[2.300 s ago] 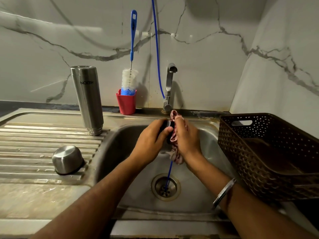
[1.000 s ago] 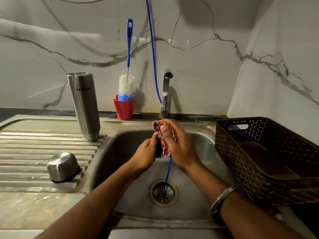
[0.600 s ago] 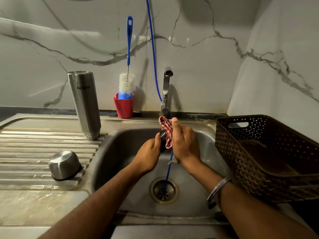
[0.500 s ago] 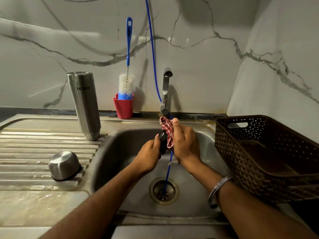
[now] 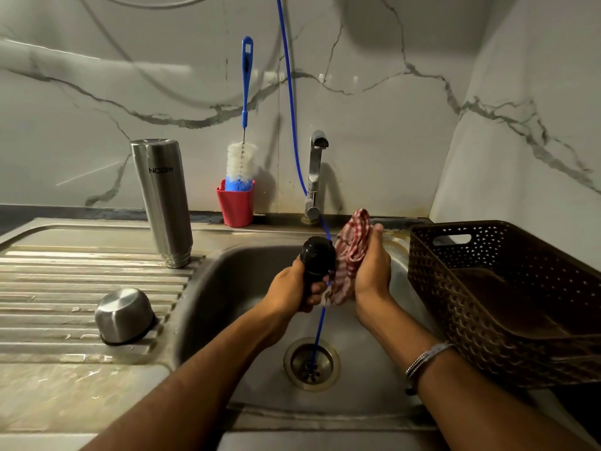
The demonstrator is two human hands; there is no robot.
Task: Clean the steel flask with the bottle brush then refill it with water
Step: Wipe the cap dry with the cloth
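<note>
Steel flask (image 5: 162, 203) stands mouth-down on the drainboard (image 5: 65, 281), long axis vertical, unmoved. Half a second ago the checked cloth (image 5: 351, 258) covered the black stopper (image 5: 317, 258); now they have separated, left hand (image 5: 292, 288) gripping the stopper, right hand (image 5: 370, 265) bunching the cloth.

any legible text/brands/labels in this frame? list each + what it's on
"MILTON", on the steel flask standing upside down on the drainboard, so the lettering reads inverted.
Bottle brush: a small pale mark on the blue handle tip, too small to read.
Nothing readable on the black cap, red cup, checked cloth or basket.
</note>
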